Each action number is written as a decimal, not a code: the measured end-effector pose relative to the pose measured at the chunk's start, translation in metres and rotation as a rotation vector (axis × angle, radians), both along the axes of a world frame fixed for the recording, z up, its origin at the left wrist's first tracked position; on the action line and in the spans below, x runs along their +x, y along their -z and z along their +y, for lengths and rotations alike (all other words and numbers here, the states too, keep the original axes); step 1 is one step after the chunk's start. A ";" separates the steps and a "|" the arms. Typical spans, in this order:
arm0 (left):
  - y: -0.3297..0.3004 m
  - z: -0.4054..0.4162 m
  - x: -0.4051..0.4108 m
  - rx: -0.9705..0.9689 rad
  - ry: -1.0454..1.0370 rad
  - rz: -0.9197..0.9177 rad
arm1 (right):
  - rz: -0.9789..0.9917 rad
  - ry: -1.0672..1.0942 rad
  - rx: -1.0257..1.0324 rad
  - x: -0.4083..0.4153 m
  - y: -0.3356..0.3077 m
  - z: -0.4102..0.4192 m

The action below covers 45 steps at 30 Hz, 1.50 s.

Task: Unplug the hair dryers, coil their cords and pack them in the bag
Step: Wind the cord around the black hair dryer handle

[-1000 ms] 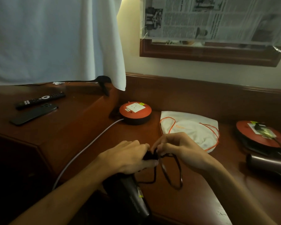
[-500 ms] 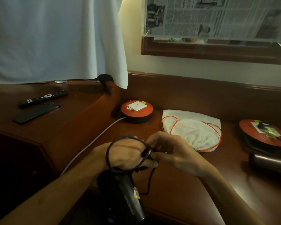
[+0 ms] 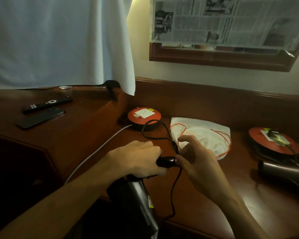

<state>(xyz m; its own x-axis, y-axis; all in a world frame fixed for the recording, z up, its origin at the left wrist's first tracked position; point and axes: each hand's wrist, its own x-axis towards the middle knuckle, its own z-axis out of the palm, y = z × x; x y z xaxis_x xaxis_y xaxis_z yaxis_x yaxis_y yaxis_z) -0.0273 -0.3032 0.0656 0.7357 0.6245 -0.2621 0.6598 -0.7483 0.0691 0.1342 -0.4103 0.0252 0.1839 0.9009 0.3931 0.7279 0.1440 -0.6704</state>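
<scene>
My left hand [image 3: 140,159] grips the handle of a black hair dryer [image 3: 138,206], whose barrel points down toward me. Its black cord [image 3: 155,133] loops out over the desk toward the near socket reel and back. My right hand [image 3: 197,161] pinches that cord beside the handle's end, with the other fingers spread. Behind my right hand lies the white drawstring bag [image 3: 205,135] with orange cord, flat on the desk. A second, brown hair dryer [image 3: 283,171] rests at the right, its plug still in the far orange socket reel [image 3: 274,142].
An orange socket reel [image 3: 144,116] with a white cable [image 3: 100,149] sits behind the hands. A remote [image 3: 47,104] and a phone [image 3: 40,118] lie on the raised desk section at left. A white cloth [image 3: 59,40] hangs above; a newspaper-covered mirror [image 3: 231,28] is on the wall.
The cord loop that lay over my left hand has swung forward over the desk toward the near reel. My right hand has shifted right and opened its fingers.
</scene>
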 end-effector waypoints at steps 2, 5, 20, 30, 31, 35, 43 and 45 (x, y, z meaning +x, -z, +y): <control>0.004 0.000 -0.005 0.047 0.022 0.052 | -0.062 0.050 0.021 -0.001 -0.002 -0.011; 0.014 0.007 -0.022 0.076 0.028 0.157 | -0.195 0.241 0.201 0.024 -0.016 -0.028; -0.006 0.030 -0.067 0.216 -0.074 0.145 | -0.169 0.416 -0.343 0.102 0.024 -0.087; -0.016 0.023 -0.057 0.306 -0.061 0.032 | 0.011 0.148 -0.267 -0.028 0.023 -0.060; -0.020 0.022 -0.057 0.311 -0.069 0.017 | 0.096 0.248 -0.158 -0.038 0.018 -0.056; -0.036 0.021 -0.065 0.329 -0.094 -0.035 | 0.205 0.393 0.208 -0.067 0.013 -0.033; -0.027 0.019 -0.085 0.376 -0.095 -0.016 | -0.164 0.263 0.210 -0.058 0.036 -0.056; -0.021 0.020 -0.087 0.357 -0.089 -0.005 | 0.220 0.077 0.030 -0.044 0.036 -0.064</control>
<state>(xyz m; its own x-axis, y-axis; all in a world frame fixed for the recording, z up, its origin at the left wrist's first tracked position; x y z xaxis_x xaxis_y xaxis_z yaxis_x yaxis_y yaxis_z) -0.1148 -0.2834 0.0861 0.6750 0.7378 -0.0124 0.7238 -0.6653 -0.1828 0.0905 -0.4747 -0.0106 0.3358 0.8696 0.3620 0.5739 0.1158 -0.8107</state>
